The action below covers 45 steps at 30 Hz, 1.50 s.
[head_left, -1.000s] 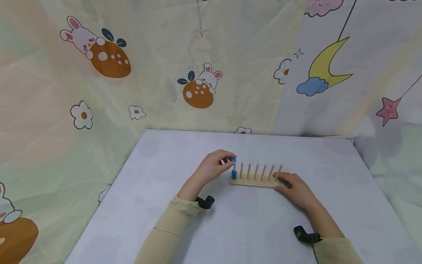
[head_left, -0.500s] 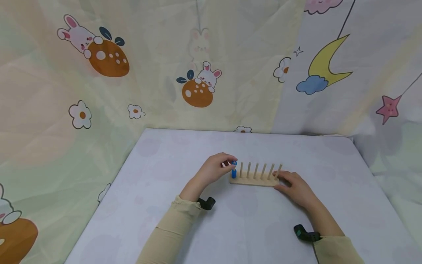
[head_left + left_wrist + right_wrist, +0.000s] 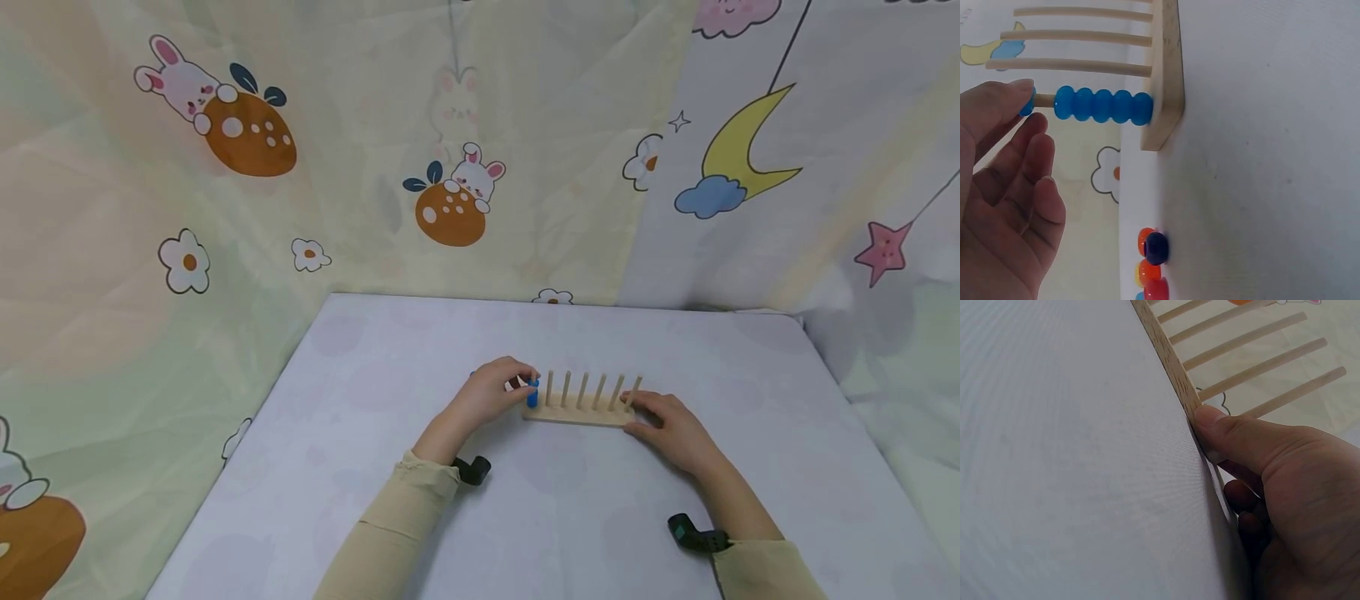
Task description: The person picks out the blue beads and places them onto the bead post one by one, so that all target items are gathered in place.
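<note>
A wooden peg rack (image 3: 577, 415) stands on the table, its thin upright pegs in a row. My left hand (image 3: 487, 390) pinches a blue bead (image 3: 1027, 107) between thumb and forefinger on the leftmost peg. Below it, several blue beads (image 3: 1104, 105) are stacked down to the base, with a short stretch of bare peg between. The left hand's other fingers curl loosely beside the peg. At the rack's right end my right hand (image 3: 671, 429) grips the base, thumb (image 3: 1213, 419) on the near edge and fingers partly hidden behind. The other pegs carry no beads.
Loose beads lie on the table beyond the left hand: a dark blue bead (image 3: 1156, 248), an orange bead (image 3: 1149, 272) and a red bead (image 3: 1157, 289) among them. The patterned cloth backdrop (image 3: 360, 167) rises behind the table (image 3: 570, 517).
My left hand has moved down along the leftmost peg with the blue bead, closing on the stack. The right hand and the rack have stayed in place.
</note>
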Each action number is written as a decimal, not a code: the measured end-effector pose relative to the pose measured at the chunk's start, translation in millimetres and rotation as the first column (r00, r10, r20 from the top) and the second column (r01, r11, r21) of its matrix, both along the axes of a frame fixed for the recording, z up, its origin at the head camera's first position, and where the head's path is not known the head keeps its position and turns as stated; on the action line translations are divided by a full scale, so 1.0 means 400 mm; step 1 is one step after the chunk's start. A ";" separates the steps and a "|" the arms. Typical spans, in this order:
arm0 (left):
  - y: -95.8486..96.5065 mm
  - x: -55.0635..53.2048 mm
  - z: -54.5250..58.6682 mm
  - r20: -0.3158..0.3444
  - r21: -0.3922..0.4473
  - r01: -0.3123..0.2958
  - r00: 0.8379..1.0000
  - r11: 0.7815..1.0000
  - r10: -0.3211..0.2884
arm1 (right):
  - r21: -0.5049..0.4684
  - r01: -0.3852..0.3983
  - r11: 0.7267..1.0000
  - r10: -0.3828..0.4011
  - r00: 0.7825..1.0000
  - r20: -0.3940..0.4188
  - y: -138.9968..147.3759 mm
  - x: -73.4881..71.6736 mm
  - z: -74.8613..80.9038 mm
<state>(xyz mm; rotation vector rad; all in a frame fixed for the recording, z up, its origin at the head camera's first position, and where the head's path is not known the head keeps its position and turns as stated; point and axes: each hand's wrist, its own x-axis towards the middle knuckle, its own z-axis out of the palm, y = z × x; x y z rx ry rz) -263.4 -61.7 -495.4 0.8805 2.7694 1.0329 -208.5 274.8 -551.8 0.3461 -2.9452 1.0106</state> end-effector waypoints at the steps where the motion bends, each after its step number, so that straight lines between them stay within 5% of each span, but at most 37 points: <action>1: -0.001 -0.001 -0.005 0.004 0.001 0.000 1.000 1.000 0.000 | 0.000 0.000 1.000 0.000 1.000 -0.004 0.000 0.000 0.000; 18: -0.010 0.000 -0.024 0.046 0.013 -0.015 0.999 1.000 0.015 | -0.006 0.014 1.000 -0.014 1.000 -0.021 -0.005 0.003 0.001; 24: -0.050 -0.028 -0.027 0.017 0.021 -0.066 0.998 0.998 0.065 | -0.010 0.011 1.000 -0.011 1.000 -0.014 -0.004 0.001 0.002; 31: -0.119 -0.066 -0.044 0.080 -0.029 -0.186 0.979 0.982 0.187 | 0.005 0.005 1.000 -0.006 1.000 0.010 0.001 -0.001 0.000; 40: -0.187 -0.085 -0.067 0.187 -0.097 -0.241 0.949 0.966 0.255 | -0.011 -0.005 1.000 0.005 1.000 -0.011 0.000 0.000 -0.005; 45: -0.201 -0.083 -0.068 0.192 -0.127 -0.218 0.952 0.968 0.239 | -0.006 -0.008 1.000 0.008 1.000 -0.013 0.001 0.000 -0.003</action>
